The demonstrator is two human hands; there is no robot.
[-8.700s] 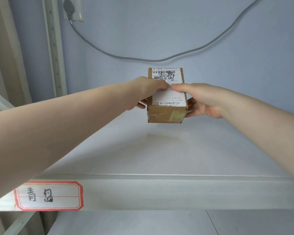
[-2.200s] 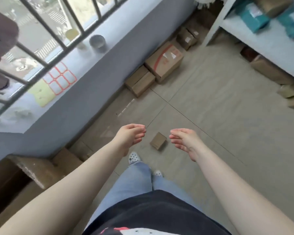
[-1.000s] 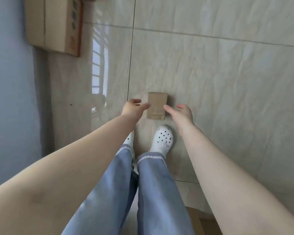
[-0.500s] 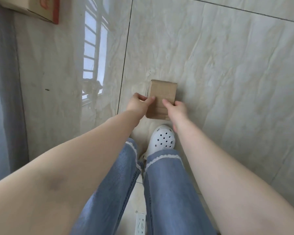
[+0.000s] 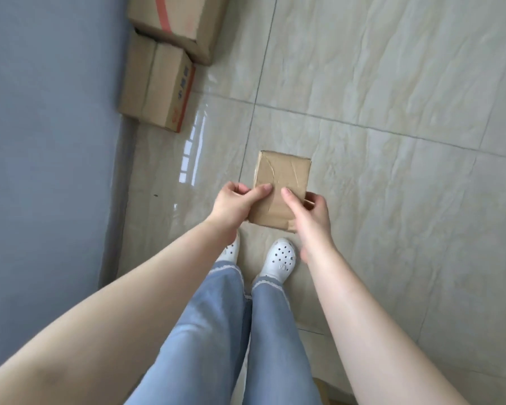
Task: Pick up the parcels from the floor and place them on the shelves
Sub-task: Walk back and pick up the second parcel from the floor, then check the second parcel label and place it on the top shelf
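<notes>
Nearest, at 6 o'clock, two legs in blue jeans (image 5: 216,331) ended in white perforated clogs (image 5: 278,257) on the pale tiled floor (image 5: 392,200). Both bare forearms extended toward 12 o'clock. Beyond the clogs, the left hand (image 5: 235,204) and right hand (image 5: 310,214) each clamped one side of a small brown parcel (image 5: 284,178) (thumbs on its creased, taped top face, fingers wrapped under the edges). Whether the parcel touched the floor could not be determined. Farther out, at 11 o'clock, a cardboard box with red print (image 5: 158,86) lay against the blue-grey wall (image 5: 47,127), touching a second box with a red stripe (image 5: 178,21) beyond it.
</notes>
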